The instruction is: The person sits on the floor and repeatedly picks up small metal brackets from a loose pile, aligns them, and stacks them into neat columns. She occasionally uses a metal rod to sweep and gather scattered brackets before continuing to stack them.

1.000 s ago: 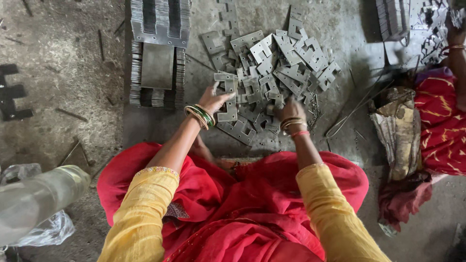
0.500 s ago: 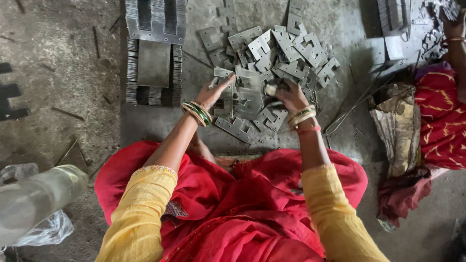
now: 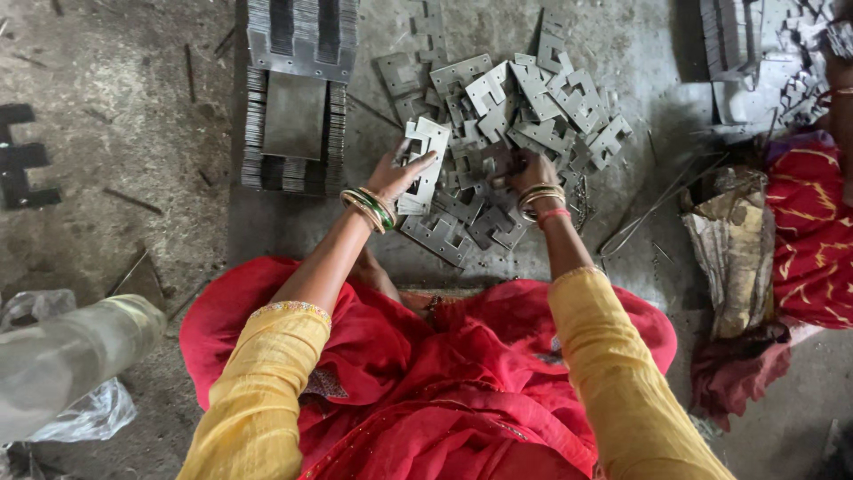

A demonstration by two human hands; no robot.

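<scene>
A heap of flat grey stamped metal plates (image 3: 533,107) lies on the concrete floor in front of me. My left hand (image 3: 400,173), with green and gold bangles at the wrist, grips a small stack of these plates (image 3: 426,156) at the heap's left edge. My right hand (image 3: 529,169), wearing gold and red bangles, reaches into the middle of the heap with its fingers curled on a plate; the fingertips are partly hidden among the metal. My yellow sleeves and red clothing fill the lower part of the view.
Neat stacks of the same plates (image 3: 298,98) stand to the left of the heap. A black metal part (image 3: 22,164) lies far left. A plastic bottle (image 3: 71,360) sits at lower left. Another person in red (image 3: 813,231) sits at right beside a cloth bundle (image 3: 729,249).
Both hands moved further up into the heap. My left hand has lifted a small stack of plates at the left edge.
</scene>
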